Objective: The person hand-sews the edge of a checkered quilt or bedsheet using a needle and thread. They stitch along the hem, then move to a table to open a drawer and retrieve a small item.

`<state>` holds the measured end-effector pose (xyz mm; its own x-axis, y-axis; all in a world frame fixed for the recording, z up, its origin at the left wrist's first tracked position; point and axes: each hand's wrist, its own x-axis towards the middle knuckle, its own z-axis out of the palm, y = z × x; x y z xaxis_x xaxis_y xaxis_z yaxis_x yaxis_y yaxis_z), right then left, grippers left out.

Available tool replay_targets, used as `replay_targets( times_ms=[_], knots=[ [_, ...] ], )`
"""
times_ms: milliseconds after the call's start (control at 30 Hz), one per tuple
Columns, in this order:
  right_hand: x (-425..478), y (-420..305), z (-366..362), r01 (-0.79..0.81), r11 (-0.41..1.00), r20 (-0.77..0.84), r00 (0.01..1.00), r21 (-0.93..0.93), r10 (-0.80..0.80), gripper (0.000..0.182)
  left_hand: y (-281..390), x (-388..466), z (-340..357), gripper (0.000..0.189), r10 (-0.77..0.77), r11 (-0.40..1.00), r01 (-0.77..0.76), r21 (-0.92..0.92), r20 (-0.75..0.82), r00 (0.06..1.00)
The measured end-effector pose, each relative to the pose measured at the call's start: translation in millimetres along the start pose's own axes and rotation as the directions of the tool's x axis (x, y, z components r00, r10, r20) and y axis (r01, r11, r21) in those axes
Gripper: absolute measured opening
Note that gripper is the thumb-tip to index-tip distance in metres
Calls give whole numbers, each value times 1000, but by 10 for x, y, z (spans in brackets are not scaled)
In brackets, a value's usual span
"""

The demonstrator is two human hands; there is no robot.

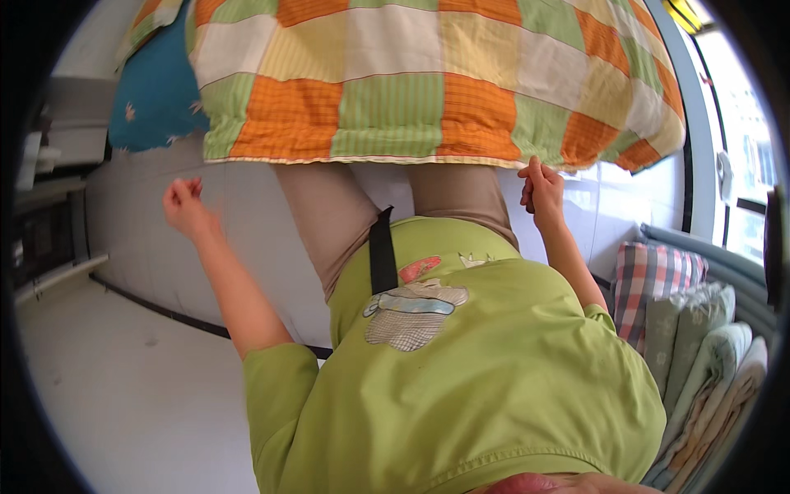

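A patchwork-check cloth in orange, green, white and yellow (389, 117) spreads before me, its hem crossing above my thighs. My left hand (190, 209) is slightly blurred, off to the left below the cloth and apart from it, with its fingers curled in and nothing visible in them. Near the hem's right part is my right hand (544, 192); one fingertip reaches the edge and the other fingers are bent. Whether it pinches the hem is unclear. Teal fabric with small pale motifs (157, 99) shows beyond the cloth's left side.
A checked pillow (654, 278) and folded bedding (703, 352) are at the right, near a window (750, 136). Pale floor tiles (259, 247) lie below the cloth. A whitish surface (154, 383) with a dark edge fills the lower left. Dark furniture (46, 241) stands far left.
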<state>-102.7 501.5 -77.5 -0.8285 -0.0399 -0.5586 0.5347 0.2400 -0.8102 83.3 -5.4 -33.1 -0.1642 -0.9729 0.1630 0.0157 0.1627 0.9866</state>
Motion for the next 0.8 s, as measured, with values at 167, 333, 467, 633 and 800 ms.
replay_targets(
  times_ms=[167, 333, 467, 633, 800],
  knots=[
    [420, 1028, -411, -193, 607, -63, 925, 771, 374, 41, 277, -587, 416, 13, 5, 1000, 1, -13, 451, 893],
    [533, 1065, -514, -59, 476, -112, 939, 877, 324, 43, 341, -1680, 1063, 20, -515, 849, 242, 469, 838, 181],
    [699, 746, -583, -5, 385, -119, 947, 923, 297, 43, 91, -2367, 1402, 22, -615, 655, 565, 502, 788, 13],
    [1106, 785, -813, 28, 308, -132, 937, 951, 323, 41, 159, -2503, 1626, 18, -701, 402, 871, 283, 707, 94],
    [1313, 862, -978, -15, 282, -83, 939, 959, 333, 24, 211, -2581, 1632, 13, -600, 369, 917, 153, 792, 109]
  ],
)
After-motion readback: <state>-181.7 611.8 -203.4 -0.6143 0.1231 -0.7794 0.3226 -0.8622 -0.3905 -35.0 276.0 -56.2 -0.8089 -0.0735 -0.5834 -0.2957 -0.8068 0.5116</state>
